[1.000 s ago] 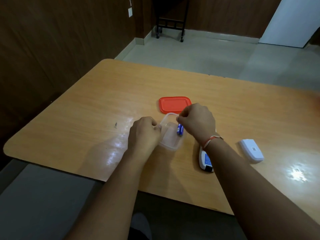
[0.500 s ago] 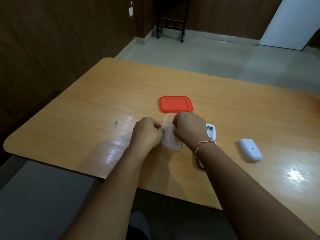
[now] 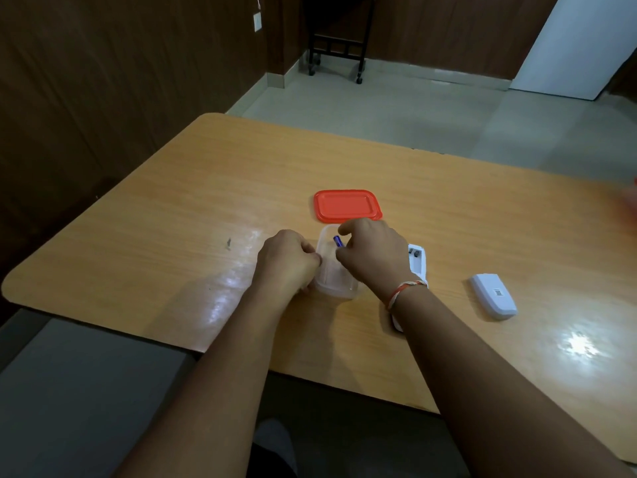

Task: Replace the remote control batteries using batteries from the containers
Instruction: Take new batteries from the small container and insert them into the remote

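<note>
One battery (image 3: 338, 241) coming out of the clear container (image 3: 336, 274)

Right hand (image 3: 374, 251) fingers pinch it above the tub near the bench's front edge; left hand (image 3: 287, 262) grips the tub's side. Next, I reckon, it goes to the open remote (image 3: 417, 260) just right, poles matched.

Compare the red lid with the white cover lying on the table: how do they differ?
The lid is red and a broad rounded rectangle; the cover is white and narrower. The lid lies beyond the hands, touching the clear container; the cover lies apart, to the right of the right hand. Both lie off their parts, on the table.
</note>
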